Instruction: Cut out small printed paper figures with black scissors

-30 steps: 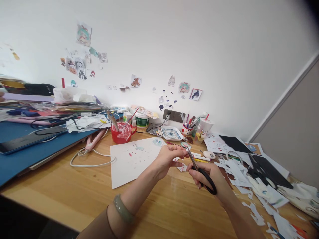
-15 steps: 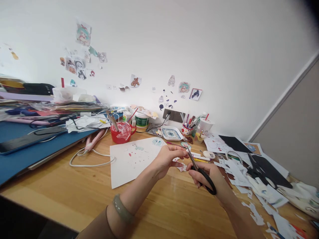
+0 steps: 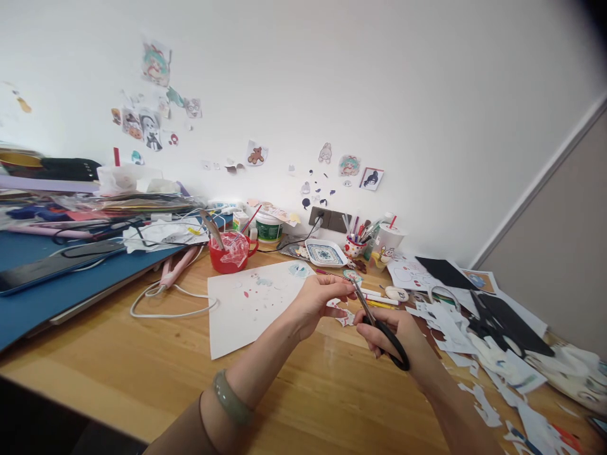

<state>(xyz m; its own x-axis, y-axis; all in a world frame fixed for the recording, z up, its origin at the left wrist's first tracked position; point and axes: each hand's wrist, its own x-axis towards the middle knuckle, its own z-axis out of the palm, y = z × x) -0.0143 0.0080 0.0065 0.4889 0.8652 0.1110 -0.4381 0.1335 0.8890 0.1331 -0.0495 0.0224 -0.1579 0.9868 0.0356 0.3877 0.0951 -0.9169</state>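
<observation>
My right hand (image 3: 386, 335) grips a pair of scissors (image 3: 389, 338) with black handles, its fingers around the loops. The blades point up and to the left, their tips at the fingertips of my left hand (image 3: 320, 303). Thumb and forefinger of that left hand are pinched together on a tiny pale bit, seemingly a small piece of paper, mostly hidden by the fingers. Below the left fingertips lies a white paper cutout with red marks (image 3: 345, 316). Left of the hand, a white sheet (image 3: 227, 328) bears small coloured cutouts or drawings.
A red mug (image 3: 226, 259), a patterned square dish (image 3: 326, 253), a pen cup (image 3: 355, 246) and a drink cup (image 3: 386, 243) stand along the wall. Paper scraps (image 3: 448, 325) and a second pair of scissors (image 3: 493, 325) lie at right. A pink cabled tool (image 3: 177, 268) lies left.
Both hands and the scissors keep nearly the same pose. The whole view has shifted very slightly; nothing has been picked up or let go.
</observation>
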